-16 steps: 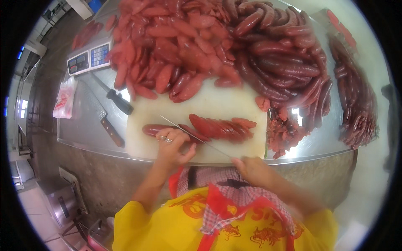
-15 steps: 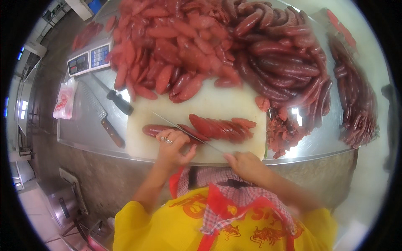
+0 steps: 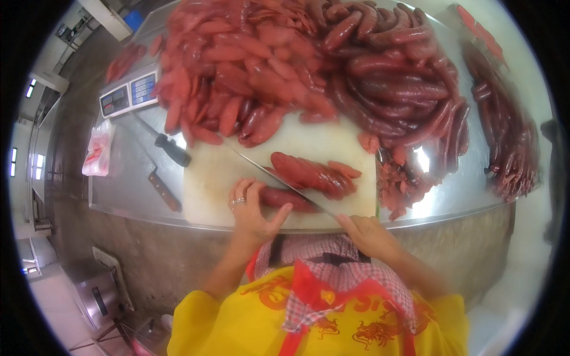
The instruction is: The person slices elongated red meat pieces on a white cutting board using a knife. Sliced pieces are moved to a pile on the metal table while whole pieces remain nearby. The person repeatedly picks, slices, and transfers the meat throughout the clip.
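Observation:
A dark red sausage (image 3: 286, 199) lies across the white cutting board (image 3: 208, 166). My left hand (image 3: 249, 207) curls over its left end, thumb along the near side, rings on one finger. In my right hand (image 3: 367, 232) is a long thin knife (image 3: 261, 166); its blade runs diagonally to the upper left, over or against the sausage's far side. Just beyond the blade rests a fanned stack of sausage slices (image 3: 314, 176). The knife's handle is hidden in my fist.
A large heap of slices (image 3: 237, 65) covers the board's far side, with whole sausages (image 3: 404, 89) to its right. Trimmings (image 3: 401, 187) lie right of the board. At left are a scale (image 3: 130, 94), a black-handled tool (image 3: 172, 149), a wooden-handled knife (image 3: 163, 191) and a plastic packet (image 3: 99, 149).
My left hand has shifted right and spread its thumb, and the sausage under it sits further right and nearer me. The knife and right hand have moved slightly right.

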Motion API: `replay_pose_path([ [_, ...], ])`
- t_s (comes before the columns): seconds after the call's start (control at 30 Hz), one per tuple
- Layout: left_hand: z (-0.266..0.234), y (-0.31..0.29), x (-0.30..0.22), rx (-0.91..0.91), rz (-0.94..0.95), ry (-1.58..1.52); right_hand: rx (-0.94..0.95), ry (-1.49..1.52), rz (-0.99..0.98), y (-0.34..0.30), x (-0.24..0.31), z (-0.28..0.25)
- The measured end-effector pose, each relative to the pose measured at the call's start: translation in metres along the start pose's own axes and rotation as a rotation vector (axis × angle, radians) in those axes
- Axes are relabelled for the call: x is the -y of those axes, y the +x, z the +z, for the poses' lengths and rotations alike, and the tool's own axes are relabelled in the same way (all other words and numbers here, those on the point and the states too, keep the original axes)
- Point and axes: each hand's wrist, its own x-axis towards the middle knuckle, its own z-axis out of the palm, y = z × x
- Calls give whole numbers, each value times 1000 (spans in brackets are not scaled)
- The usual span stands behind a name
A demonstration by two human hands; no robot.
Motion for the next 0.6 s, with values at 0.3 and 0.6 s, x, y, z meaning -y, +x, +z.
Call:
replay_pose_path([
  [0.3, 14, -5, 7, 75, 306, -16, 11, -342, 134, -122, -16, -46],
  [0.6, 15, -3, 8, 73, 286, -103, -76, -187, -21, -29, -9, 0],
])
